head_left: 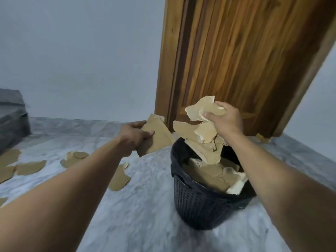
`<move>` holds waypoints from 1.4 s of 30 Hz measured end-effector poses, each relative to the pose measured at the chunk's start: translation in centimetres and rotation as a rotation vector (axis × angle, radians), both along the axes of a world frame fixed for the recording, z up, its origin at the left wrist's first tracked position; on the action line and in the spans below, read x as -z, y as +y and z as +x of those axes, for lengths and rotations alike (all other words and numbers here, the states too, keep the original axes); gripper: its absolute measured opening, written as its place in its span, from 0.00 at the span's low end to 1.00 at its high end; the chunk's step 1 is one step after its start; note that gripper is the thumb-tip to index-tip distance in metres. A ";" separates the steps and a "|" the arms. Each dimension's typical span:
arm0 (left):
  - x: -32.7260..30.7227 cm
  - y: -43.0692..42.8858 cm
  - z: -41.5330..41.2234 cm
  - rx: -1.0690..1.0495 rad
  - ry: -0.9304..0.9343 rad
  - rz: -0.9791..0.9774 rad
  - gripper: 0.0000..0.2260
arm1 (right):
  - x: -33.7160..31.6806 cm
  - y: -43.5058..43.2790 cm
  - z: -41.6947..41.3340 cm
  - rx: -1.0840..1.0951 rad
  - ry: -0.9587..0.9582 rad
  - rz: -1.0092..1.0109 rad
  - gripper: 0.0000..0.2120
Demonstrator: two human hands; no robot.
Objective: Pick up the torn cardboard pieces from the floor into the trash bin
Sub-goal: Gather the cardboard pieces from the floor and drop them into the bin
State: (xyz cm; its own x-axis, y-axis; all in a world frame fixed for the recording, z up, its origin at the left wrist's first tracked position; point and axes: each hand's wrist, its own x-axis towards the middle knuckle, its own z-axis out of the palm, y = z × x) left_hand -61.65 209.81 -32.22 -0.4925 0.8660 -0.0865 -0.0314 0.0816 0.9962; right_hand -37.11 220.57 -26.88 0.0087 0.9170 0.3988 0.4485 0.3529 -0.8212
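Note:
A black mesh trash bin (196, 202) with a dark liner stands on the marble floor at centre right, with brown cardboard scraps (209, 174) inside. My right hand (227, 119) is above the bin, shut on a bunch of torn cardboard pieces (201, 130) that hang down toward the opening. My left hand (133, 132) is just left of the bin's rim, gripping a flat torn cardboard piece (157, 137). Several torn pieces (30, 167) lie scattered on the floor at the left, and one (120, 179) lies closer to the bin.
A wooden door (236, 57) stands right behind the bin. A small cardboard scrap (262, 138) lies at the door's foot. A grey mattress or cushion (12, 122) sits against the white wall at far left.

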 end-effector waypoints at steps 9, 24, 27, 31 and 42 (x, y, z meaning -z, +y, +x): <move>1.1 8.1 11.3 0.118 0.225 -0.200 0.16 | 5.1 3.1 8.8 0.045 -0.206 -0.301 0.18; 2.4 -1.5 3.0 -0.105 0.509 -0.149 0.13 | 0.6 -2.1 3.1 -0.205 -0.594 -0.283 0.13; 5.5 -6.6 -1.6 -0.146 0.515 -0.225 0.15 | 1.7 -5.0 -3.0 -0.283 -0.562 -0.206 0.18; 10.9 -14.3 -7.3 -0.193 0.580 -0.376 0.17 | 6.2 -9.0 -10.8 -0.387 -0.577 -0.100 0.21; 27.2 -36.2 -14.9 -0.091 0.854 -0.899 0.28 | 24.7 -25.2 -25.1 -0.862 -0.867 -0.347 0.40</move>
